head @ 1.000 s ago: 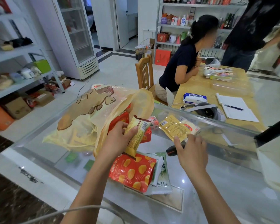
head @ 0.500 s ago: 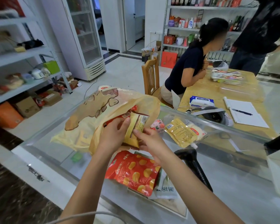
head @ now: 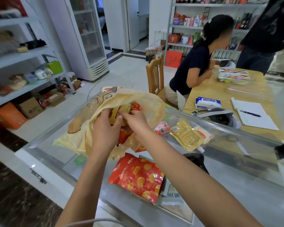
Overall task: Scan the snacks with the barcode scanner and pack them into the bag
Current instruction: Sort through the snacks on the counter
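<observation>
Head view: yellow packet (head: 120, 112) now inside bag (head: 147, 102)

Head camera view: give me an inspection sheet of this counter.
Surface: glass counter.
Job's things: yellow snack packet at mouth of yellow bag; red pouch, spouted yellow pouch and barcode scanner lie on counter.
Clutter: small pink packet; white packet under red pouch.
Hands: left hand grips the yellow snack packet; right hand touches it, grip unclear.
Cables: pale cable along bottom edge.
Surroundings: seated person at wooden table, shelves, glass-door fridge.
</observation>
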